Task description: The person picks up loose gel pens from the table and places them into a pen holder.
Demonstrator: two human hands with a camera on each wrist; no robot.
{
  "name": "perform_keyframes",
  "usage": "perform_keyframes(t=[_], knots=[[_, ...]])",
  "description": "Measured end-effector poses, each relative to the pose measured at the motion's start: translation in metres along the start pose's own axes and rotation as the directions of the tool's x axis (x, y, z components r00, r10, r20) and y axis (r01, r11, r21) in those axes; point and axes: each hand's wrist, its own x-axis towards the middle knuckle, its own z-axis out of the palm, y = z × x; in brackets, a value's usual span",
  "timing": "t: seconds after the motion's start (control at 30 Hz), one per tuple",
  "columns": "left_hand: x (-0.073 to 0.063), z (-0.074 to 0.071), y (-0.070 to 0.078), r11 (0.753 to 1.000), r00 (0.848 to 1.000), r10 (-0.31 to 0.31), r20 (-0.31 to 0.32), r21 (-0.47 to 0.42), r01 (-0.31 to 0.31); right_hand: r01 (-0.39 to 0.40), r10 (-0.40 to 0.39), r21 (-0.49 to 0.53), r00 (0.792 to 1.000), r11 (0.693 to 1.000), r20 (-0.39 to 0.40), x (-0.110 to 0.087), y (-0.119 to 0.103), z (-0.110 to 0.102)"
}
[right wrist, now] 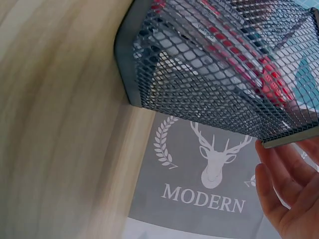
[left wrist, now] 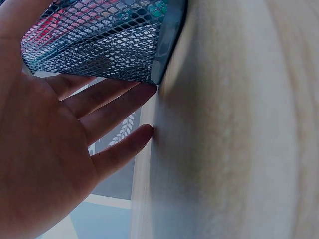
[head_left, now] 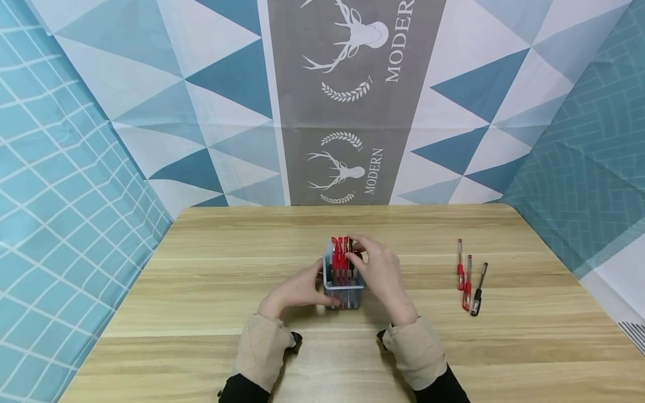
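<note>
A mesh pen holder [head_left: 344, 298] stands on the table in front of the person, with several red-capped pens [head_left: 340, 260] and a black pen [head_left: 351, 263] upright inside. My left hand [head_left: 300, 288] holds the holder from the left, thumb across its front and fingers along the side. In the left wrist view, the fingers [left wrist: 114, 109] reach past the mesh close to the tabletop. My right hand [head_left: 379, 266] is over the holder's right rim, thumb and index finger pinching the black pen's top. The right wrist view shows red pens [right wrist: 239, 55] through the mesh; the pinch is hidden there.
To the right on the wooden table [head_left: 211, 268] lie two red pens [head_left: 467, 288] and a black pen [head_left: 478, 291], close together. Patterned cloth [head_left: 227, 84] hangs behind the table's far edge, with blue cloth [head_left: 60, 168] along the left side.
</note>
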Motion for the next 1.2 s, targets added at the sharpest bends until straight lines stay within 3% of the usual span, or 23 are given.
perform_keyframes(t=[0.27,0.83,0.97,1.2], knots=[[0.0,0.001,-0.001,1.0,1.0,-0.002,-0.001,0.008,0.002,-0.004,0.004,0.0,1.0,1.0,-0.022,-0.001,0.002,0.003],[0.0,0.001,-0.002,1.0,1.0,-0.001,-0.003,0.01,0.001,-0.045,0.045,0.017,0.999,0.999,0.014,0.0,0.002,0.0],[0.0,0.0,-0.001,1.0,1.0,-0.012,-0.005,0.027,0.012,-0.077,0.077,0.015,0.997,0.997,0.025,0.001,0.008,-0.006],[0.0,0.0,-0.001,0.999,1.0,-0.026,-0.005,0.034,0.026,-0.141,0.141,0.016,0.99,0.99,-0.029,0.005,0.025,-0.026]])
